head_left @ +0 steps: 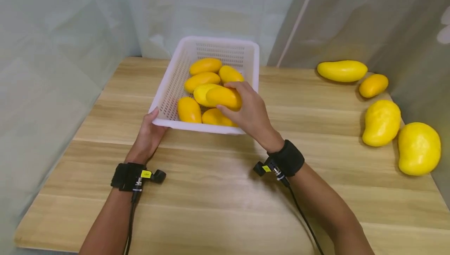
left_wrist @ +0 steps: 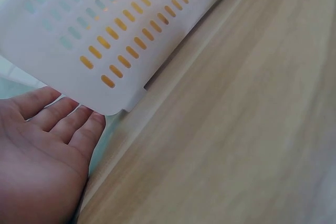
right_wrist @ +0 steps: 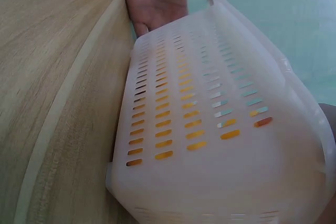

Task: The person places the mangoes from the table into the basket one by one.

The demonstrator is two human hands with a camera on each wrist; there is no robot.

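A white perforated plastic basket (head_left: 197, 126) stands on the wooden table, holding several yellow-orange mangoes (head_left: 205, 66). My left hand (head_left: 147, 134) holds its near left corner, thumb over the rim and fingers against the outside. In the left wrist view, those fingers (left_wrist: 79, 121) meet the basket's lower edge. Reaching over the near right part of the basket, my right hand (head_left: 253, 110) grips an orange-yellow mango (head_left: 225, 97) between thumb and fingers. That mango overlaps a brighter yellow one (head_left: 202, 93). The basket wall (right_wrist: 210, 182) hides the mangoes in the right wrist view, except through its slots.
Along the table's right side lie a long yellow mango (head_left: 342, 71), a small orange one (head_left: 374, 86) and two large yellow mangoes (head_left: 381, 123). Pale sheeting (head_left: 218, 9) hangs behind the wooden table (head_left: 211, 200). A cable runs from each wristband.
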